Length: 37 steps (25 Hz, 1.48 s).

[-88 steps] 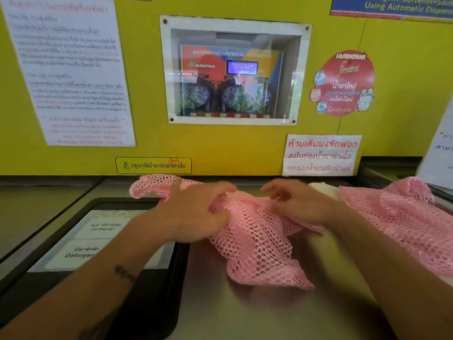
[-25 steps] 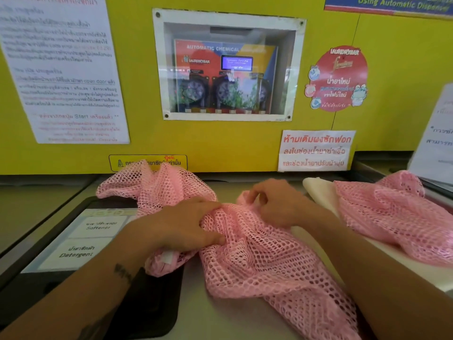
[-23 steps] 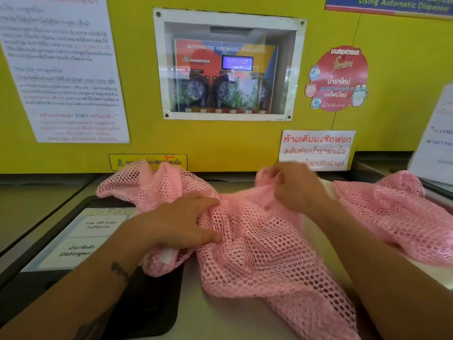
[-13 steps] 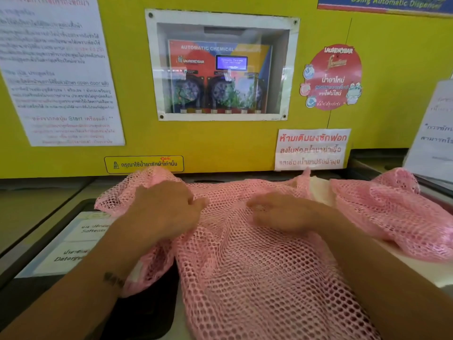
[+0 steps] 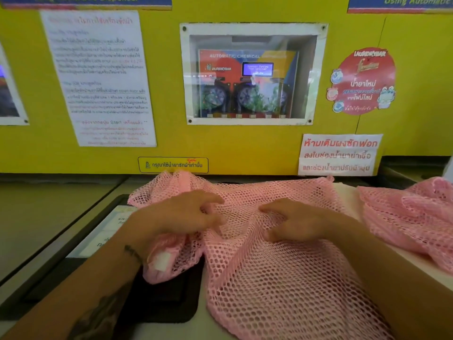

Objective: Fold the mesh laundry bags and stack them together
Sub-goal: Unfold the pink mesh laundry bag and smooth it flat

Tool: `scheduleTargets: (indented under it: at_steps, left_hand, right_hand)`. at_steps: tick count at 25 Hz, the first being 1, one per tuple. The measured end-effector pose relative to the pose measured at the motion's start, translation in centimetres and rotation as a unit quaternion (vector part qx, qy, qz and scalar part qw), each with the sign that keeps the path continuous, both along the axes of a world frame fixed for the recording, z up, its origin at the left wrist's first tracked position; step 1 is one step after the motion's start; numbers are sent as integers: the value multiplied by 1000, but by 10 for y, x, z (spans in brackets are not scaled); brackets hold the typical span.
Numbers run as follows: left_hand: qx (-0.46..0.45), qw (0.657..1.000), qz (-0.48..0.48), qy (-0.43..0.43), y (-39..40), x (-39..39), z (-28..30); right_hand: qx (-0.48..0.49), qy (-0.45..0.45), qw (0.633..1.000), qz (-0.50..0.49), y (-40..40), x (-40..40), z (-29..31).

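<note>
A pink mesh laundry bag (image 5: 282, 278) lies spread over the washer top in front of me, its near part running off the bottom of the view. Its left edge is bunched, with a white tag (image 5: 163, 262) showing. My left hand (image 5: 181, 217) rests on the bag's left part with fingers curled into the mesh. My right hand (image 5: 296, 222) sits close beside it, fingers bent and pinching the netting. Creases run between the two hands. A second pink mesh bag (image 5: 416, 217) lies crumpled at the right on a white surface (image 5: 348, 200).
A black detergent panel (image 5: 159, 303) with a white label (image 5: 105, 231) lies under the bag's left edge. The yellow wall (image 5: 220, 148) with posted notices and a dispenser window (image 5: 252, 77) stands right behind. A grey machine top (image 5: 49, 217) extends left.
The bag went from a bunched heap to spread wide and flat. My hands, flat on it half a second ago, have drawn closer together and curled into the mesh.
</note>
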<state>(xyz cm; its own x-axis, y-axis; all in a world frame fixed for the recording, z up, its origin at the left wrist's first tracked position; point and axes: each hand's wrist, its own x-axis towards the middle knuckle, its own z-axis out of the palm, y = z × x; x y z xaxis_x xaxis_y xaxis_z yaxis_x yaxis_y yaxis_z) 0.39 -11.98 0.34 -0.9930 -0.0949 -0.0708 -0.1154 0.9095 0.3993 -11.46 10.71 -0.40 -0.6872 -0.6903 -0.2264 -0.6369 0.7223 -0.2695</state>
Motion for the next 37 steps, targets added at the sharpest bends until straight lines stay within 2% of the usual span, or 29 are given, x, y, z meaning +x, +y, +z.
scheduleTargets:
  at_steps: [1, 3, 5, 6, 8, 10, 14, 16, 19, 21, 23, 25, 27, 28, 29, 31, 33, 34, 37]
  left_hand:
    - [-1, 999, 6, 36, -4, 4, 6]
    - [-59, 993, 45, 90, -11, 17, 16]
    - [-114, 984, 104, 90, -12, 32, 16]
    - [-124, 981, 137, 62, -11, 39, 10]
    - [-114, 977, 178, -11, -5, 53, -8]
    - [-114, 976, 182, -28, -2, 65, -24]
    - [-106, 975, 169, 95, -10, 91, -7]
    - [-89, 964, 200, 151, -19, 109, 7]
    - [-49, 958, 248, 136, -33, 147, 32]
    - [-24, 972, 232, 38, -46, 178, 50]
    - [62, 972, 224, -27, -53, 201, 64]
    - [114, 961, 245, 53, -69, 206, 67]
    - [78, 944, 273, 168, -85, 191, 61]
    - [35, 941, 284, 182, -94, 179, 54]
    - [-8, 942, 293, 161, -101, 169, 45]
    - [-60, 953, 291, 62, -113, 150, 22]
    - [-97, 963, 252, -10, -120, 134, 4]
    - [-111, 967, 231, -16, -122, 129, 0]
    - [-91, 978, 177, 59, -126, 114, 8]
  right_hand:
    - [1, 23, 1000, 4, -2, 2, 5]
    - [5, 87, 995, 47, -11, 7, 19]
    - [-51, 64, 992, 100, -28, 18, 31]
    - [-66, 36, 990, 121, -39, 25, 32]
    - [-23, 29, 987, 158, -63, 41, 20]
    - [63, 64, 980, 179, -80, 55, -6]
    - [89, 78, 961, 250, -96, 72, 7]
    - [96, 72, 952, 281, -97, 79, 20]
    - [99, 20, 950, 295, -90, 90, 34]
    - [27, -1, 956, 290, -91, 93, 44]
    - [-84, 5, 966, 243, -102, 86, 52]
    - [-132, 40, 970, 201, -116, 80, 45]
    - [-70, 89, 972, 205, -129, 84, 31]
    - [-15, 101, 970, 221, -134, 90, 24]
    - [42, 107, 966, 232, -136, 99, 21]
    - [111, 110, 963, 218, -137, 110, 26]
    - [100, 142, 966, 191, -141, 112, 40]
    - [67, 161, 970, 167, -145, 107, 47]
    - [-49, 175, 979, 95, -163, 96, 48]
